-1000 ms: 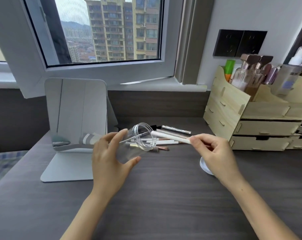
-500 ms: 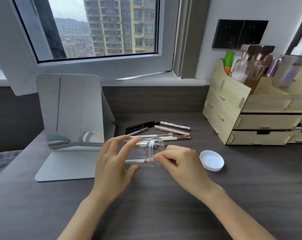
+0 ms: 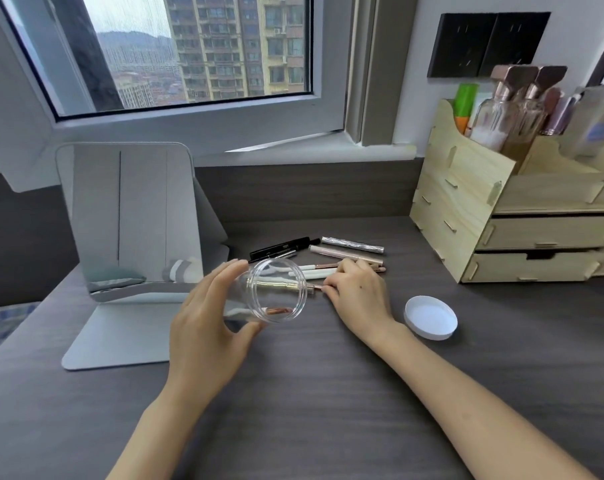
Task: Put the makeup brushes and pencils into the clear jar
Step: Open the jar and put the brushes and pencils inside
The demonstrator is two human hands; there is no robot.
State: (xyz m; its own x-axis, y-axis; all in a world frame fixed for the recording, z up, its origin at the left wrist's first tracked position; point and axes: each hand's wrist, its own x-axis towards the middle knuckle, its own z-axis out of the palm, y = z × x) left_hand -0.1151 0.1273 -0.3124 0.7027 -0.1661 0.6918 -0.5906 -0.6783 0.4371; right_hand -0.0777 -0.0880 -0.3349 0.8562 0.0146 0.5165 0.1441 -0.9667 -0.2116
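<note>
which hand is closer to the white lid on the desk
Right. The right hand lies on the desk just left of the white lid, a small gap between them. The left hand is farther left, holding the tilted clear jar.

head view | worn camera | faces forward-down | close over desk (image 3: 328, 393)

Your dark grey desk (image 3: 328, 393) filled the lower frame. On it, at left, stood a folding mirror (image 3: 127, 220); at centre lay loose brushes and pencils (image 3: 345, 249); right of centre lay a white lid (image 3: 430, 317); at far right sat a wooden organizer (image 3: 522, 233).
</note>
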